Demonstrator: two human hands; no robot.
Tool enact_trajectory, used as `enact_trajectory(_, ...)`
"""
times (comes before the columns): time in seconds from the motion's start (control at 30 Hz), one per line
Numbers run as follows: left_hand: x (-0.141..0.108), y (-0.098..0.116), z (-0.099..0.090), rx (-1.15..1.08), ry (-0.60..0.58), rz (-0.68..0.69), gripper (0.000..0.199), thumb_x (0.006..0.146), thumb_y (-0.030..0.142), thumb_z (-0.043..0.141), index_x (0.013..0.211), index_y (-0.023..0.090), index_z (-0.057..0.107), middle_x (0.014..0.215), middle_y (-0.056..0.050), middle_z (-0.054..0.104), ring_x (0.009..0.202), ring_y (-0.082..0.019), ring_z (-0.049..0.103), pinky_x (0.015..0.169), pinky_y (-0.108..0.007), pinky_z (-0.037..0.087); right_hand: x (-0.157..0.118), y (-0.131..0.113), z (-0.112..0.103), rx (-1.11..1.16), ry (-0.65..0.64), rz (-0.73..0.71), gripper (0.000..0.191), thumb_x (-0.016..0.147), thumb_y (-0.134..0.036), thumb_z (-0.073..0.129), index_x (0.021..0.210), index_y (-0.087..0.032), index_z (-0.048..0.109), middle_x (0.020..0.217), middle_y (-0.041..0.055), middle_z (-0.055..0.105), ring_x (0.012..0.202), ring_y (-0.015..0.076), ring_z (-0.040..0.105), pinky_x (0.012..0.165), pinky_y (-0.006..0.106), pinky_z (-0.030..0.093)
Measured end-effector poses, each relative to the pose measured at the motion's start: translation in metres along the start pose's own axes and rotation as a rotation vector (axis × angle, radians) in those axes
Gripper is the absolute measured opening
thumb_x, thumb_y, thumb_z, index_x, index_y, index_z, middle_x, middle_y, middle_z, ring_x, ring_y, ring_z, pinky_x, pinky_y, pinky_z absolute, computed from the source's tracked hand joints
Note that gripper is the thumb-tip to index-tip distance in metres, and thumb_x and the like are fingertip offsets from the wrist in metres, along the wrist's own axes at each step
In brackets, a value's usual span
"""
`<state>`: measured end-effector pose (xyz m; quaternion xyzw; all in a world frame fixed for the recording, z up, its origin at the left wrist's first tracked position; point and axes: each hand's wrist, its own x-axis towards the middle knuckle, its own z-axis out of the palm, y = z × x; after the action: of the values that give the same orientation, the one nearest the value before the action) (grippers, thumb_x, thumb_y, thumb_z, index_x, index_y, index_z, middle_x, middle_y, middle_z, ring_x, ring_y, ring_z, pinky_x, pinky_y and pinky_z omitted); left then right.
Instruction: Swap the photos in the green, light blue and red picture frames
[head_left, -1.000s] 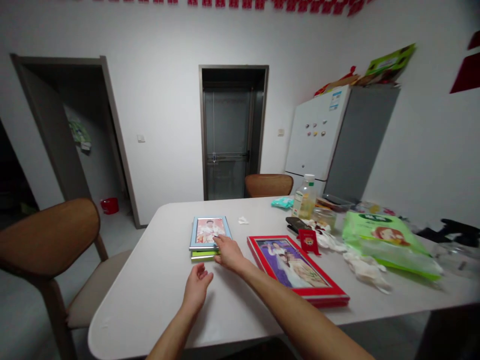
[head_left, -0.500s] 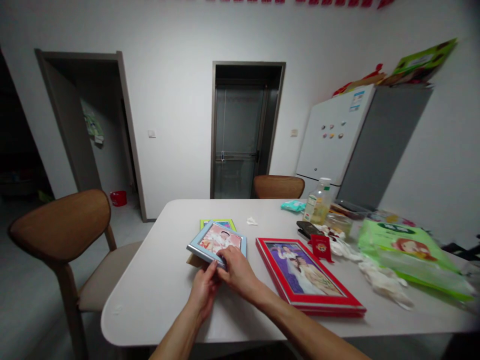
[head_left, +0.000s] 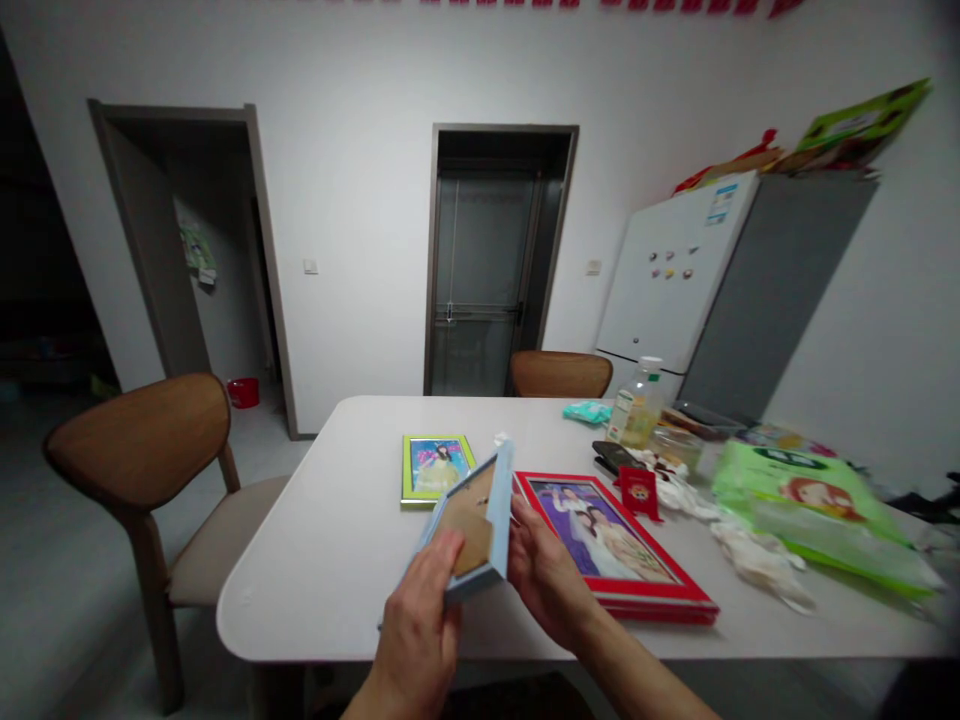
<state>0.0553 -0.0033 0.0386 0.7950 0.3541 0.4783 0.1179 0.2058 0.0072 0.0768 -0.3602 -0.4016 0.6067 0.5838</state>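
A light blue picture frame [head_left: 491,535] is held up over the table, tilted, with its brown backing board [head_left: 471,530] turned toward me. My left hand [head_left: 424,610] grips its lower left part, the fingers lying over the backing. At its right side my right hand [head_left: 546,570] holds the edge, with part of the fingers hidden behind the frame. Behind it a green picture frame [head_left: 409,470] lies face up on the table. Close to my right hand rests a stack of red picture frames [head_left: 660,603], the top one showing a photo of people.
On the white table [head_left: 322,560] at right are a small red packet [head_left: 639,493], a black phone [head_left: 616,457], a bottle [head_left: 636,405], crumpled white gloves or tissue [head_left: 761,560] and a green package [head_left: 795,500]. Wooden chairs [head_left: 142,440] stand at the left and far side.
The blue frame has been turned from its photo side to its backing side and stood up at a tilt. My hands have moved apart, and the green frame behind is now mostly uncovered.
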Motion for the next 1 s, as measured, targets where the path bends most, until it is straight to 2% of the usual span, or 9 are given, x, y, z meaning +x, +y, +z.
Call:
enact_trajectory(0.07,-0.011,0.000,0.002,0.208,-0.100,0.137,0.057,0.069,0.000,0.034,0.124,0.017,0.035,0.125,-0.010,0.045,0.116,-0.021,0.038,0.093,-0.038,0.037,-0.005,-0.001,-0.001,0.080,-0.001,0.052,0.047,0.073,-0.048,0.045,0.109,-0.018,0.050,0.098,0.0085,0.061,0.088,0.0216,0.057,0.073,0.035,0.044)
enact_trajectory(0.2,-0.028,-0.004,0.009,0.501,-0.274,0.223,0.061,0.068,-0.001,0.035,0.127,0.015,0.028,0.126,-0.015,0.042,0.115,-0.024,0.037,0.086,-0.035,0.044,-0.009,0.006,-0.009,0.016,-0.019,0.147,0.039,0.067,-0.033,0.054,0.100,-0.013,0.055,0.085,0.0086,0.066,0.076,0.0213,0.061,0.070,0.035,0.046)
enact_trajectory(0.33,-0.043,-0.017,0.023,0.605,-0.376,0.242,0.059,0.070,0.000,0.039,0.126,0.016,0.030,0.125,-0.016,0.042,0.113,-0.026,0.039,0.085,-0.032,0.045,0.001,0.024,-0.028,-0.219,-0.044,0.126,0.038,0.062,-0.019,0.050,0.099,-0.012,0.054,0.085,0.0076,0.066,0.073,0.0191,0.061,0.066,0.031,0.046)
enact_trajectory(0.43,-0.051,-0.026,0.029,0.594,-0.447,0.245,0.054,0.070,0.000,0.041,0.122,0.016,0.036,0.124,-0.015,0.043,0.113,-0.025,0.040,0.086,-0.032,0.044,0.013,0.039,-0.043,-0.523,0.009,0.064,0.044,0.059,-0.015,0.047,0.104,-0.011,0.051,0.088,0.0069,0.065,0.075,0.0176,0.060,0.065,0.027,0.045)
enact_trajectory(0.57,-0.048,-0.028,0.019,0.484,-0.551,0.107,0.058,0.064,0.009,0.054,0.120,0.015,0.039,0.126,-0.014,0.041,0.114,-0.026,0.038,0.091,-0.037,0.039,0.022,0.051,-0.055,-0.974,0.085,-0.056,0.046,0.058,-0.012,0.045,0.104,-0.013,0.050,0.090,0.0067,0.063,0.075,0.0156,0.058,0.066,0.023,0.043)
enact_trajectory(0.63,-0.043,-0.025,0.006,0.441,-0.593,-0.018,0.062,0.060,0.014,0.060,0.119,0.014,0.041,0.127,-0.015,0.040,0.115,-0.028,0.037,0.093,-0.043,0.035,0.023,0.053,-0.057,-1.107,0.086,-0.101,0.044,0.060,-0.013,0.044,0.104,-0.013,0.050,0.092,0.0074,0.062,0.077,0.0155,0.057,0.069,0.022,0.042)
enact_trajectory(0.73,-0.035,-0.021,-0.012,0.399,-0.641,-0.156,0.057,0.059,0.023,0.064,0.113,0.015,0.048,0.126,-0.015,0.041,0.116,-0.029,0.035,0.095,-0.051,0.028,0.021,0.054,-0.056,-1.306,0.106,-0.132,0.043,0.062,-0.015,0.046,0.104,-0.014,0.051,0.094,0.0089,0.060,0.085,0.0174,0.054,0.075,0.024,0.039)
enact_trajectory(0.87,-0.031,-0.018,-0.024,0.353,-0.672,-0.207,0.037,0.061,0.026,0.064,0.096,0.017,0.056,0.124,-0.014,0.044,0.117,-0.027,0.035,0.096,-0.051,0.024,0.019,0.054,-0.053,-1.472,0.092,-0.149,0.042,0.062,-0.016,0.047,0.104,-0.015,0.054,0.101,0.0101,0.053,0.096,0.0191,0.048,0.084,0.026,0.034)
enact_trajectory(1.0,-0.033,-0.018,-0.023,0.300,-0.659,-0.204,0.022,0.064,0.025,0.061,0.084,0.017,0.056,0.122,-0.015,0.047,0.116,-0.025,0.037,0.097,-0.052,0.022,0.025,0.052,-0.048,-1.500,0.029,-0.151,0.028,0.063,-0.013,0.047,0.086,-0.016,0.062,0.104,0.0102,0.048,0.099,0.0191,0.046,0.085,0.025,0.032)
